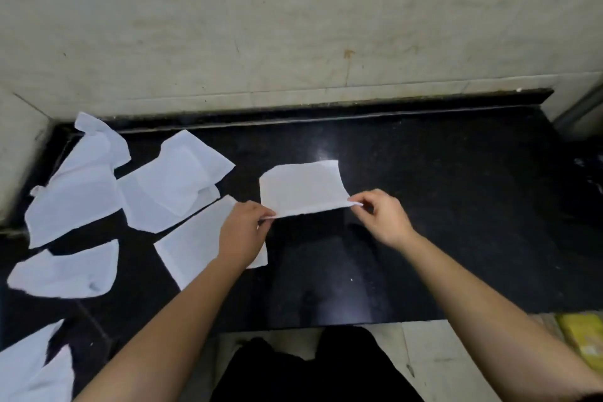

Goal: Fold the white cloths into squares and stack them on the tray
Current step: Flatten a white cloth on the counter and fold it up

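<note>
A white cloth (301,188) lies doubled over on the black counter (440,206), its far edge curling up. My left hand (243,232) pinches its near left corner. My right hand (383,217) pinches its near right corner, so the near edge is lifted slightly off the surface. Several more white cloths lie loose to the left: one (192,243) partly under my left forearm, one (173,179) behind it, one (76,192) near the wall corner, one (68,271) closer to me. No tray is in view.
A pale tiled wall (293,26) rises behind the counter and along its left end. More white cloth (32,369) sits at the bottom left. A yellow object (584,336) lies on the floor at the lower right, beyond the counter's front edge.
</note>
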### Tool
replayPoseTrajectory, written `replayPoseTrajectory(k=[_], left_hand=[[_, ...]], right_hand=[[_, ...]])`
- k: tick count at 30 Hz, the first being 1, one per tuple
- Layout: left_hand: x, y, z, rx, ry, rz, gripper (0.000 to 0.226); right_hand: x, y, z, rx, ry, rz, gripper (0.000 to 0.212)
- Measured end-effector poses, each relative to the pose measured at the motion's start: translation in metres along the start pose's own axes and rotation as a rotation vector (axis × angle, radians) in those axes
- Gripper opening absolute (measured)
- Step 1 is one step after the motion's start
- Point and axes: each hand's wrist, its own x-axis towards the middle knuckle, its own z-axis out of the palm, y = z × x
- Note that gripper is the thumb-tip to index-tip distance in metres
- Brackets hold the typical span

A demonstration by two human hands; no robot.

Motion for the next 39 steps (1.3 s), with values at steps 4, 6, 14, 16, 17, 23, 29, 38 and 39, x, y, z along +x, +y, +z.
replayPoseTrajectory(k=[4, 6, 14, 16, 17, 23, 29, 38, 39], left_hand=[[-0.071, -0.025, 0.051, 0.092, -0.224, 0.089, 0.019], [-0.095, -0.033, 0.063, 0.115, -0.283, 0.141, 0.015], [-0.106, -0.048, 0.053, -0.045, -0.498, 0.013, 0.011], [-0.095, -0.052, 0.043, -0.158, -0.518, -0.092, 0.008], [-0.088, -0.053, 0.039, -0.222, -0.498, -0.161, 0.007], [-0.030, -0.052, 0.028, -0.546, -0.264, -0.518, 0.014], [0.015, -0.051, 0.040, -0.526, -0.205, -0.640, 0.016], [0.040, -0.055, 0.060, -0.413, -0.165, -0.699, 0.025], [0.040, -0.056, 0.061, -0.399, -0.173, -0.703, 0.026]], right_hand=[[-0.046, 0.041, 0.041, -0.270, -0.316, -0.007, 0.021], [-0.065, 0.048, 0.054, -0.330, -0.393, -0.002, 0.020], [-0.094, 0.048, 0.065, -0.251, -0.379, 0.133, 0.019], [-0.088, 0.040, 0.064, -0.137, -0.304, 0.208, 0.017], [-0.082, 0.037, 0.063, -0.059, -0.241, 0.255, 0.017], [-0.031, 0.020, 0.061, 0.352, 0.010, 0.437, 0.017], [0.016, 0.013, 0.065, 0.394, 0.057, 0.523, 0.011], [0.054, 0.020, 0.076, 0.284, 0.030, 0.529, 0.011], [0.056, 0.020, 0.078, 0.264, 0.023, 0.531, 0.013]])
